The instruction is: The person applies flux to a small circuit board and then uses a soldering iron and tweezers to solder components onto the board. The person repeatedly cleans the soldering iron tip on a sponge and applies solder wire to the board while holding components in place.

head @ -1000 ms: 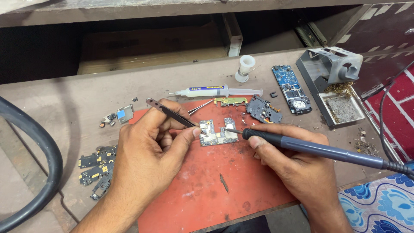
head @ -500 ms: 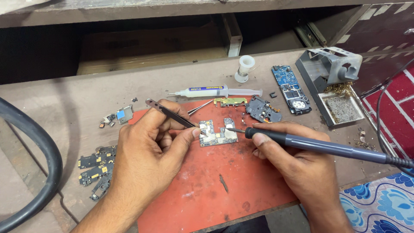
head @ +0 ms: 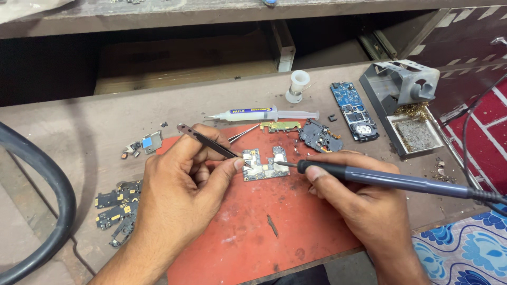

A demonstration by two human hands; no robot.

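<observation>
A small phone circuit board [head: 264, 164] lies on a red mat [head: 274, 227]. My left hand [head: 182, 184] grips dark tweezers [head: 208, 142] whose tips rest on the board's left edge. My right hand [head: 364, 203] holds a dark soldering iron [head: 391, 180] like a pen, with its tip touching the board's right half. The iron's cable runs off to the right.
Behind the mat lie a flux syringe [head: 259, 113], a white spool [head: 298, 85], a blue circuit board [head: 355, 110], a dark phone part [head: 319, 136] and an iron stand with sponge tray [head: 409, 103]. Small black boards [head: 119, 208] and a thick black hose [head: 50, 211] lie at left.
The soldering iron tip has slid left onto the board, and my right hand has shifted slightly with it. The left hand and tweezers have stayed put.
</observation>
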